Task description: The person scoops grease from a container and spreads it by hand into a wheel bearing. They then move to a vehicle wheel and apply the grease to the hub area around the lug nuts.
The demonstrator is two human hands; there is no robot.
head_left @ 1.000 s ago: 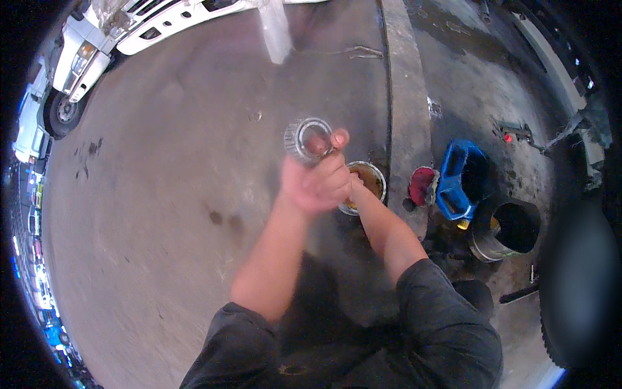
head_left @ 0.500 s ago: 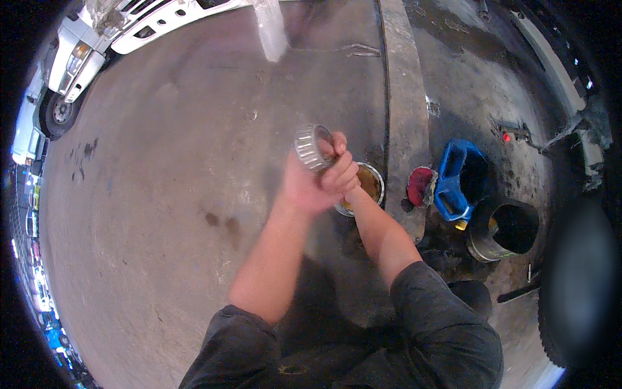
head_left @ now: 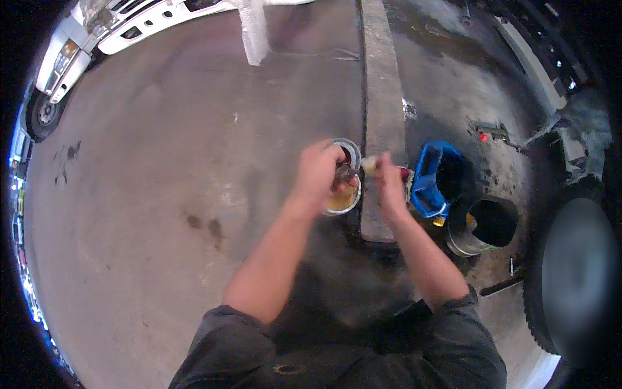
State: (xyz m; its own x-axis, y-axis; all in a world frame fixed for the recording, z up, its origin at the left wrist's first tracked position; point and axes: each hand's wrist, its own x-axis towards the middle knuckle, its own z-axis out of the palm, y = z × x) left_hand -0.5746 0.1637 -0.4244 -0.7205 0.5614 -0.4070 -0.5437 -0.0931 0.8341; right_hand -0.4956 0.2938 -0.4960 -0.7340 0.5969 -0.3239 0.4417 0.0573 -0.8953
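Observation:
My left hand [head_left: 317,174] is closed round a metal roller bearing [head_left: 354,150], its ring tilted and partly hidden by the fingers. Just below it stands a round tin [head_left: 343,201] holding a yellow-brown substance. My right hand [head_left: 390,185] is apart from the bearing, over the concrete kerb, its fingers drawn together. At its fingertips shows a small pale lump [head_left: 369,165], too blurred to name. Behind that hand a red thing [head_left: 405,174] is mostly hidden.
A raised concrete kerb [head_left: 383,84] runs away from me. Right of it are a blue cut-open jug [head_left: 424,188], a black bucket [head_left: 476,243] and a tyre [head_left: 534,311]. White vehicle parts [head_left: 123,39] and a plastic-wrapped post [head_left: 254,39] stand at the far left.
My hands have come apart; the right one moved right, over the kerb. The bearing in my left hand has come down over the tin and turned. The view has shifted slightly right.

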